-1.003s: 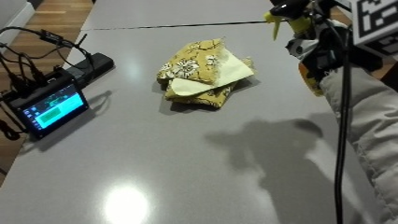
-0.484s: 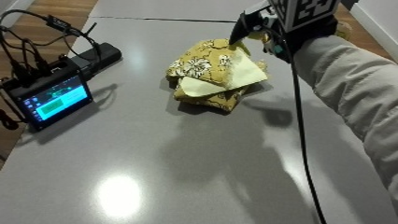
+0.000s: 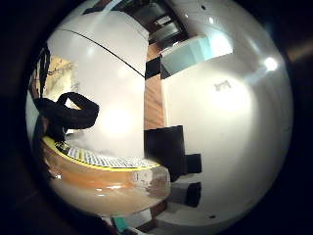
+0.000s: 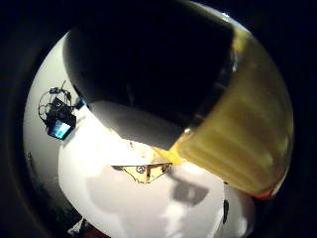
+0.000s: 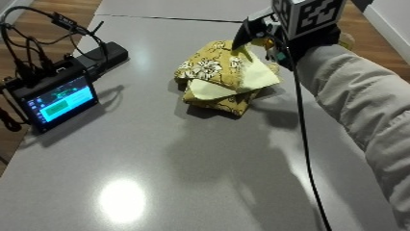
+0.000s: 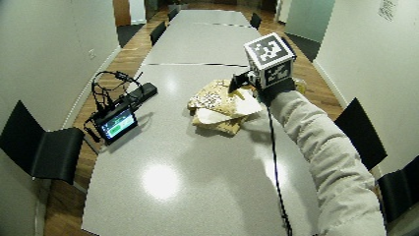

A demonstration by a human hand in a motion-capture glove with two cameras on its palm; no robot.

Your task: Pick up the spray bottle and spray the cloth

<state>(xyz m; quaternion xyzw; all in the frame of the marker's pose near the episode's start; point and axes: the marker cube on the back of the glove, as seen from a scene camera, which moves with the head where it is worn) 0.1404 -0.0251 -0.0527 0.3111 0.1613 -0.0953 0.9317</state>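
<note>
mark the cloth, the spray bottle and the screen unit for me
cloth [image 5: 211, 67], outside view, on its floral top fold
spray bottle [image 5: 251, 30], outside view, on its dark nozzle head
screen unit [image 5: 59, 100], outside view, on its lit display

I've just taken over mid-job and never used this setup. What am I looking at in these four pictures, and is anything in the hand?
No robot here: a person works at a grey table with a gloved right hand. Two pictures come from cameras beside the table, one wider. The two round ones come from cameras on that hand's palm. On the table lies a folded yellow patterned cloth, and beside it a small screen with cables. The hand holds the spray bottle, its dark nozzle over the cloth; the yellowish bottle body fills the palm views. Whether it is spraying cannot be seen.
</note>
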